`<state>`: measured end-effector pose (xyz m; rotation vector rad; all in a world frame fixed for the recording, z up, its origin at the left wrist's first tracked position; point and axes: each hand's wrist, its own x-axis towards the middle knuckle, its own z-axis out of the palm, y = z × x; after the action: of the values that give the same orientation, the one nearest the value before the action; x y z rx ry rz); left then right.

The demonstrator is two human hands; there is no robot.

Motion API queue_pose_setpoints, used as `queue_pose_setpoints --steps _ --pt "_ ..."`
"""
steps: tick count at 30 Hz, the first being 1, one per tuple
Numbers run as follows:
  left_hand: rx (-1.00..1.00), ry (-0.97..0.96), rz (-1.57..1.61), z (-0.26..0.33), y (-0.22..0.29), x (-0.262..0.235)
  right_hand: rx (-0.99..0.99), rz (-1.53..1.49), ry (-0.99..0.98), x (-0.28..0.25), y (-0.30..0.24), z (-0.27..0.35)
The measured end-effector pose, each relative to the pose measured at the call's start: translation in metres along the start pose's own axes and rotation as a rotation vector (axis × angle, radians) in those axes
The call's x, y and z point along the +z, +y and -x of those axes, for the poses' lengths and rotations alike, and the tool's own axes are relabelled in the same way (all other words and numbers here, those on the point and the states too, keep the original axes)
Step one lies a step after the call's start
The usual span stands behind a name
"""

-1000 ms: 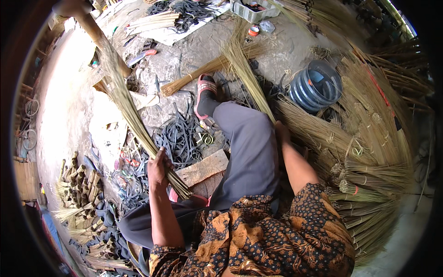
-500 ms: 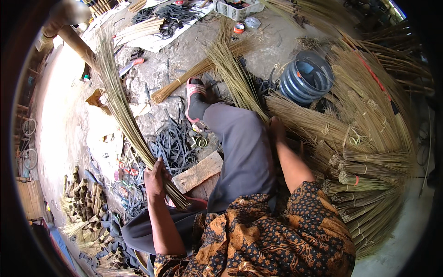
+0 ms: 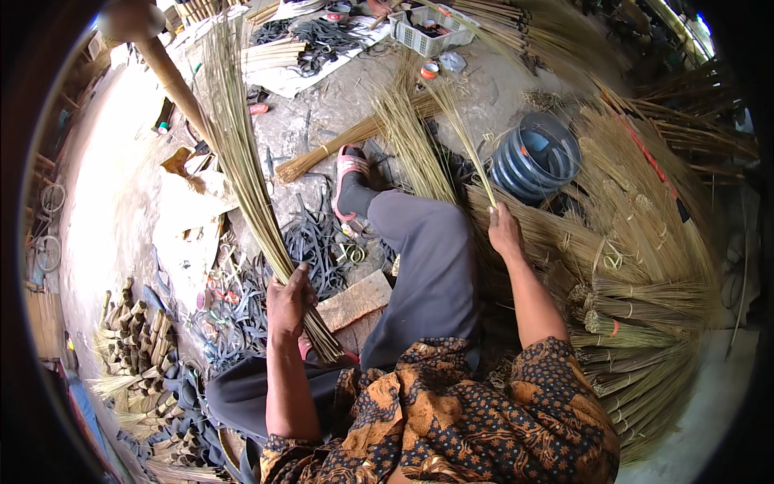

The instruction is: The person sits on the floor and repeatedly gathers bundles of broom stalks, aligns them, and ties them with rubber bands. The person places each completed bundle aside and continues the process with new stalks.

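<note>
- Straw bundle point(image 3: 258, 194): we hold it in our left hand point(image 3: 288, 302) over the left part of the floor point(image 3: 504, 89), slanted, its bushy end toward the far edge and its cut ends just nearer to us than the hand.
- Our left fingers are wrapped closely round its lower part.
- Our right hand point(image 3: 505, 232) is just beside the raised knee point(image 3: 443, 226), fingers pinched on the lower end of a thin sheaf point(image 3: 474, 155), which points up and away.
- Loose straw point(image 3: 415, 141) lies beyond the knee, across a browner tied bundle point(image 3: 343, 141).
- Black strips point(image 3: 310, 242) lie heaped between the held straw and the knee, a wooden board point(image 3: 355, 300) just nearer to us.
- Right of the sheaf stands a blue ribbed tub point(image 3: 532, 161); more tied bundles point(image 3: 645, 302) are piled along the floor's right edge.
- Toward the far edge spreads a white sheet point(image 3: 294, 85), with a pale crate point(image 3: 435, 40) beside its right corner.
- Near the crate sits a small orange-and-white tin point(image 3: 430, 71); we cannot read its markings.
- Pale marks cross the strap of a pink sandal point(image 3: 351, 165), too small for us to read.
</note>
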<state>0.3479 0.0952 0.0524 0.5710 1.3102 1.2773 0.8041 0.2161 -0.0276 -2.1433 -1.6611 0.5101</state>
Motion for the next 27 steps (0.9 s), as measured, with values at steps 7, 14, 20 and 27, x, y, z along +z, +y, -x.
queue_pose_setpoints --steps 7,14,20,27 --pt "0.03 -0.037 -0.03 0.004 0.009 0.014 -0.093 -0.642 0.102 -0.066 -0.087 0.038" --pt "0.185 -0.174 0.064 0.008 0.03 0.043 -0.547 -0.596 -0.452 0.033 -0.225 0.142" --pt "0.326 0.001 -0.087 0.019 0.053 0.017 -0.801 -0.575 -0.708 0.04 -0.27 0.147" --pt "0.305 -0.27 -0.163 0.023 0.043 0.008 -0.899 -1.132 -0.606 -0.001 -0.37 0.108"
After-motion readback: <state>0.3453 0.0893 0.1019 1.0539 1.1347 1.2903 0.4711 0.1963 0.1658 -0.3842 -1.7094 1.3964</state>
